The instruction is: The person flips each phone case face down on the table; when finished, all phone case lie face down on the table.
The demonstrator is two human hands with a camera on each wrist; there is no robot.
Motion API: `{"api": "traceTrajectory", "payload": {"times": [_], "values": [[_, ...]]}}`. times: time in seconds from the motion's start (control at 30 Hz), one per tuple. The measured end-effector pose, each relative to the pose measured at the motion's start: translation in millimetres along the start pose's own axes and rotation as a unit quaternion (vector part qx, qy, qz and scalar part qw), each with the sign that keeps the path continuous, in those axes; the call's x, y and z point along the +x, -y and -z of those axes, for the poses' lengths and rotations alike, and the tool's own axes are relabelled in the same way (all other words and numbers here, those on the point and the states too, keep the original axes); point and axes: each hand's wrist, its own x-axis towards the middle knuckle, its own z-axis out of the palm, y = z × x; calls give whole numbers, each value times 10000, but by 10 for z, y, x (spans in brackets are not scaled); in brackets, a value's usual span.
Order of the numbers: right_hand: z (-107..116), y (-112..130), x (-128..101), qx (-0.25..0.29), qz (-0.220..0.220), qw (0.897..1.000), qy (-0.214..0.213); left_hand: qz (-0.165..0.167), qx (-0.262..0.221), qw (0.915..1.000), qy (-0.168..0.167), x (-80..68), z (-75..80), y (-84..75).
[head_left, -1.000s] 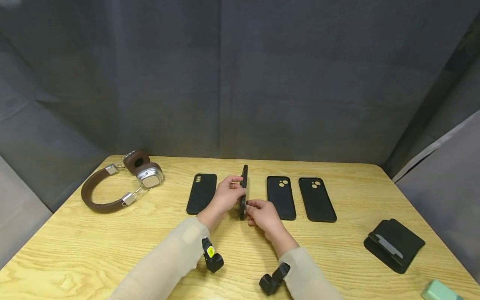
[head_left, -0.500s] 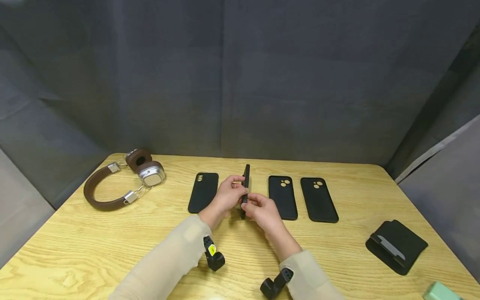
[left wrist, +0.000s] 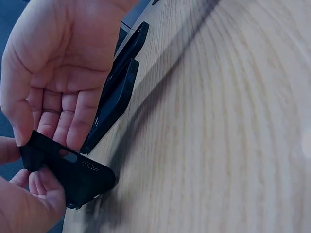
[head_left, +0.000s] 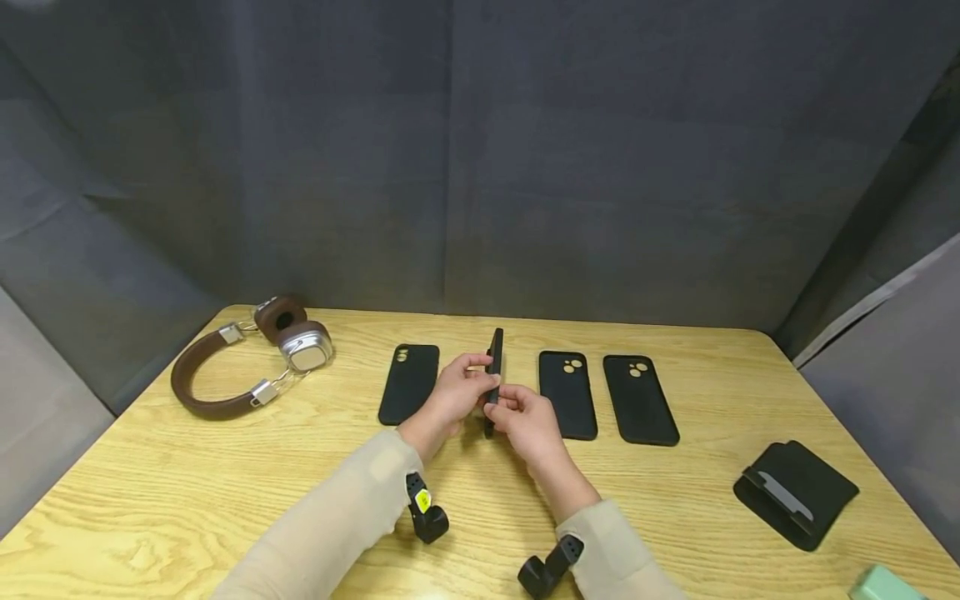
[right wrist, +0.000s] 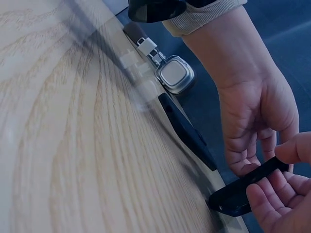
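Note:
A black phone case [head_left: 496, 350] stands on its long edge mid-table, held between both hands. The left hand [head_left: 452, 390] grips its upper side between thumb and fingers. Lower down, the right hand [head_left: 529, 423] pinches the case at its near part with thumb and fingers. The left wrist view shows the end of this phone case [left wrist: 80, 179] with a port slot and rows of small speaker holes. Another phone case [head_left: 408, 387] lies flat left of the hands. Two more, a phone case [head_left: 567, 400] and a phone case [head_left: 641, 404], lie to the right with camera cutouts at the far end.
Brown and silver headphones [head_left: 306, 352] lie at the back left. A black pouch [head_left: 806, 487] with a grey piece in its slot sits at the right. A pale green object [head_left: 883, 585] shows at the lower right corner. Dark curtains [head_left: 480, 167] hang behind the wooden table [head_left: 187, 500].
The right hand has moved up slightly and its thumb has come over the near part of the phone case. The left hand keeps its grip. The head view has shifted slightly.

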Motion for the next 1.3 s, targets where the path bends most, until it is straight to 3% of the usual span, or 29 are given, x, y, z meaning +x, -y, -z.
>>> {"api": "traceTrajectory", "payload": {"times": [0.23,0.63,0.9,1.1,1.3], "values": [[-14,5,10,170,-8,9998,-72,105,-231,9997,-15,-28,32,55],[-25,113,-11,470,143,9986,-186,72,-140,9990,-409,-32,120,180],[-2,202,-25,538,341,9977,-251,71,-147,9991,-402,-46,135,231],[6,244,-41,855,408,9952,-246,283,-292,9989,-244,-83,121,176],[20,230,-53,831,376,9955,-244,265,-446,9985,-151,-84,106,159]]}}
